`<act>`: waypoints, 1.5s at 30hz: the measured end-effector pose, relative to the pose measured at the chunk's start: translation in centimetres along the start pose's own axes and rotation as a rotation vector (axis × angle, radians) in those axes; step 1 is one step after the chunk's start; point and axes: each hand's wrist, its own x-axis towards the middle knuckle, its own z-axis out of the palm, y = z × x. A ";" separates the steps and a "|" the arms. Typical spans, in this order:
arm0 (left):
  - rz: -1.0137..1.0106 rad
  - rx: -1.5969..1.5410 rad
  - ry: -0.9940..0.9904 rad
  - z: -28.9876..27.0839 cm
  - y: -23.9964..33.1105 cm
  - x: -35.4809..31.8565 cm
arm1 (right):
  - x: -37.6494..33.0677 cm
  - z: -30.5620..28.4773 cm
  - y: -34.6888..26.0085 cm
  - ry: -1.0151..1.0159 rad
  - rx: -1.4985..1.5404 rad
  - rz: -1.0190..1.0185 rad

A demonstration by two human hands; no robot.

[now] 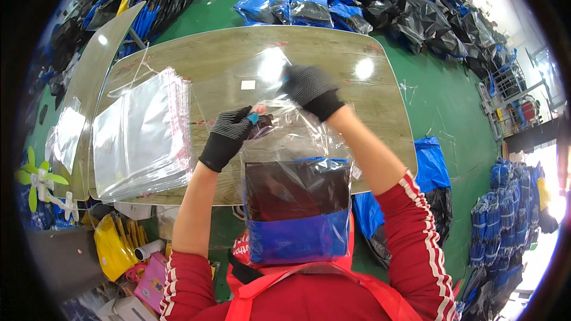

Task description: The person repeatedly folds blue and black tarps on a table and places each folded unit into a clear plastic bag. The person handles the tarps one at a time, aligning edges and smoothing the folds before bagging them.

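A clear plastic bag [291,134] lies over the table's near edge, its lower part against my front. Inside it is a folded black and blue fabric piece [297,208], black above and blue below. My left hand [227,134], in a black glove with grey stripes and a blue fingertip, is closed on the bag's upper left corner. A small dark and pinkish thing shows beside its fingertips, too unclear to name. Above the bag's upper right edge is my right hand [310,88], gloved alike; motion smears its fingers.
A stack of clear plastic bags [143,137] lies on the left of the wooden table [220,59]. A small white square [248,85] sits near the middle. Black and blue bundles [303,9] crowd the floor beyond. Yellow packages [116,246] stand at lower left, a green-bladed fan [38,178] above them.
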 end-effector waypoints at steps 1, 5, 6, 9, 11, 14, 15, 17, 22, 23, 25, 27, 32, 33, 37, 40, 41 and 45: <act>-0.077 -0.341 -0.066 -0.3 -0.2 0.1 | 0.3 -3.5 2.7 0.167 -0.052 0.022; -0.070 -0.468 0.012 -0.6 -0.2 0.5 | -4.5 -15.5 6.0 1.276 0.784 0.947; -0.019 -0.488 -0.042 -0.4 0.0 0.5 | -5.5 -14.6 5.6 1.081 0.652 0.777; -0.032 -0.361 -0.023 0.5 0.9 0.3 | -7.0 -7.9 1.1 0.329 0.637 0.114; 0.058 -0.157 -0.041 0.9 1.5 -0.2 | -6.9 -3.4 -3.4 0.172 0.271 -0.147; -0.025 0.005 0.029 1.1 2.0 -1.4 | -3.7 -1.7 -7.3 0.177 0.087 -0.302; 0.025 0.046 0.016 1.2 2.2 -1.9 | -3.0 -2.3 -7.9 0.143 0.078 -0.336; 0.484 0.929 0.021 1.3 2.5 -2.7 | -2.2 -3.4 -8.5 0.088 0.050 -0.373; 0.436 0.935 0.101 2.4 3.5 -2.9 | -2.4 -2.1 -6.4 0.086 0.122 -0.360; 0.305 0.724 0.084 2.6 3.6 -2.7 | -2.5 -1.9 -5.4 0.109 0.177 -0.366; 0.134 0.374 0.045 2.3 3.6 -2.2 | -2.7 -2.4 -2.8 0.083 0.290 -0.170; -0.015 -0.165 0.008 1.3 3.2 -1.6 | -3.9 -8.2 3.5 0.242 0.663 0.214; -0.114 -0.019 0.153 -2.1 1.8 -0.8 | -11.7 -17.9 11.4 0.852 -0.055 1.001; -0.092 0.185 0.158 -2.6 1.9 -0.7 | -12.5 -16.0 11.1 0.977 0.451 0.990; -0.235 0.162 0.108 -3.5 3.8 -0.5 | -13.8 -2.6 7.2 -0.191 0.999 0.831; -0.275 -0.127 0.077 -3.5 4.9 -1.8 | -14.2 -1.1 5.9 -0.116 1.416 0.676; -0.267 -0.190 0.075 -3.4 4.7 -2.5 | -14.8 -1.8 5.7 -0.082 1.553 0.556; 0.074 -0.041 -0.146 -3.7 1.6 -7.6 | -21.2 -4.6 3.3 -0.276 1.231 0.376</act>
